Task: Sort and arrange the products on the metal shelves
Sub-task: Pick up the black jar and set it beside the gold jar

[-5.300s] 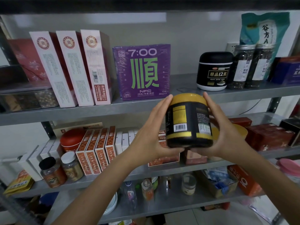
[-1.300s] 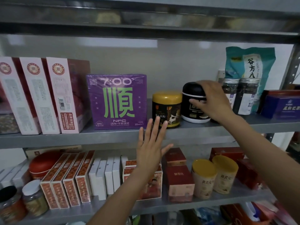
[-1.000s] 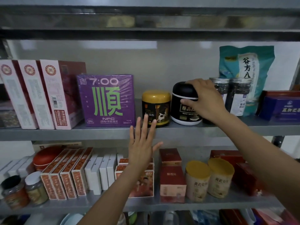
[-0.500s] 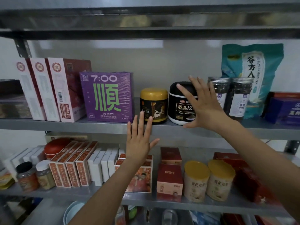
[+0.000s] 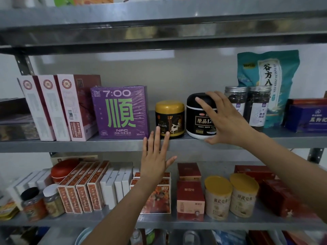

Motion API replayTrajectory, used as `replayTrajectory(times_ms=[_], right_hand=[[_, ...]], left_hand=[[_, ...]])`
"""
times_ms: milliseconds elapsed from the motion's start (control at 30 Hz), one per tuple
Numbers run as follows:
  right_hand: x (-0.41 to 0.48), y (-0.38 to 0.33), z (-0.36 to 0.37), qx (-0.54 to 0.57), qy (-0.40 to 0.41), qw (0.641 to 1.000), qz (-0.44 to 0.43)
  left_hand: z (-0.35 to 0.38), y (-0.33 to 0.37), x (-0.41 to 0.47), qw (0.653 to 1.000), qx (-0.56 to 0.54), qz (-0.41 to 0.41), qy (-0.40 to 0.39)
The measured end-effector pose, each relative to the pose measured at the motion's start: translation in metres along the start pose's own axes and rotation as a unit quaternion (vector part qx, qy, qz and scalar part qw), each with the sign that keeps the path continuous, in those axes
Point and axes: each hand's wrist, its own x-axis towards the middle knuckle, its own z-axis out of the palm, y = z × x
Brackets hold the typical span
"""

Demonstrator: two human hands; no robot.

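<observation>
On the middle metal shelf point(image 5: 88, 145) a dark jar with a gold lid point(image 5: 169, 117) stands between a purple box point(image 5: 120, 112) and a black jar with a white base point(image 5: 198, 119). My right hand point(image 5: 224, 121) grips the black jar from its right side, with fingers curled over the lid and the thumb at the base. My left hand point(image 5: 155, 160) is held flat with straight fingers in front of the shelf edge. Its fingertips reach up over the bottom of the gold-lidded jar, and it holds nothing.
Three pink-and-white boxes point(image 5: 53, 106) stand left of the purple box. Two glass jars point(image 5: 236, 98), a teal bag point(image 5: 269, 76) and a blue box point(image 5: 307, 115) fill the right. The lower shelf holds orange boxes point(image 5: 83, 188), red boxes point(image 5: 190, 197) and two yellow-lidded tubs point(image 5: 230, 195).
The gold-lidded jar went from both hands onto the shelf. My right hand, spread open half a second ago, has closed round the black jar. My left hand stays flat.
</observation>
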Motion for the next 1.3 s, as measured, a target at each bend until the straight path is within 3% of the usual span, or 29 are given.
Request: replayTrajectory(times_ms=[133, 267, 533, 633, 700, 767, 800, 900, 1100, 1300], right_hand=[[-0.013, -0.002, 0.002, -0.025, 0.046, 0.999, -0.013], [-0.014, 0.001, 0.000, -0.062, 0.028, 0.998, -0.002], [-0.021, -0.006, -0.001, 0.005, 0.096, 0.995, -0.031], [-0.036, -0.013, -0.008, 0.045, 0.136, 0.989, -0.036], [-0.048, -0.019, -0.017, 0.096, 0.155, 0.983, -0.032], [-0.061, -0.027, -0.026, 0.149, 0.159, 0.976, -0.020], [-0.067, -0.032, -0.030, 0.170, 0.154, 0.973, -0.014], [-0.084, -0.046, -0.037, 0.225, 0.116, 0.967, -0.009], [-0.105, -0.070, -0.031, 0.300, 0.040, 0.953, -0.023], [-0.123, -0.090, -0.012, 0.371, 0.016, 0.928, 0.026]], left_hand=[[-0.002, -0.001, -0.001, 1.000, -0.011, 0.002, -0.001], [-0.004, -0.003, 0.000, 1.000, -0.010, 0.002, -0.011], [-0.014, 0.001, -0.002, 0.999, -0.041, 0.006, -0.035], [-0.024, 0.000, -0.002, 0.994, -0.100, 0.009, -0.050], [-0.032, 0.000, -0.003, 0.976, -0.215, -0.005, -0.036], [-0.045, 0.008, -0.005, 0.927, -0.372, -0.042, -0.021], [-0.056, 0.015, -0.004, 0.887, -0.457, -0.071, -0.020], [-0.089, 0.032, -0.001, 0.716, -0.680, -0.149, -0.053], [-0.101, 0.051, -0.002, 0.484, -0.812, -0.217, -0.245], [-0.074, 0.061, -0.024, 0.296, -0.859, -0.299, -0.293]])
